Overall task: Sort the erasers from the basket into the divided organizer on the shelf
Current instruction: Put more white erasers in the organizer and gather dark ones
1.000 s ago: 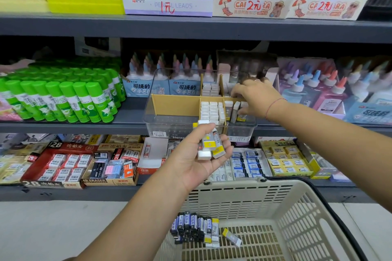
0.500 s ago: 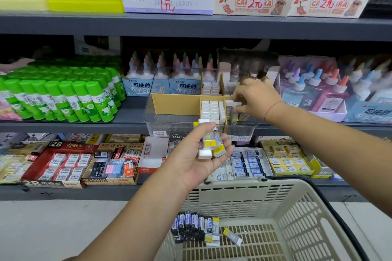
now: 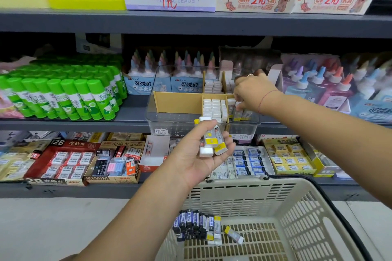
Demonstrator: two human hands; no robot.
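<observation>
Clear plastic with tan card dividers, the organizer (image 3: 169, 122) sits on the middle shelf (image 3: 63, 124), just right of the green glue sticks (image 3: 74, 95). Your right hand (image 3: 252, 91) reaches over its right side with a thin red thread (image 3: 267, 96) round the wrist. The fingers curl down into the near right compartment, where the fingertips pinch the top of a white eraser (image 3: 238, 105) standing on end beside a few others. The middle compartment, just left of it, is filled with stacked white erasers (image 3: 214, 108).

Your left hand (image 3: 197, 152) hangs in front of the organizer's near wall, palm up, thumb and fingers wrapped round a small bundle of yellow-banded erasers (image 3: 212, 142).

Nearest you, the beige basket (image 3: 297, 203) holds a row of blue-sleeved erasers (image 3: 195, 224) on its left side. One loose yellow-ended eraser (image 3: 233, 236) lies flat on the basket floor just right of them. On the lower shelf, behind the basket, open display boxes (image 3: 70, 161) of packaged erasers stand side by side.
</observation>
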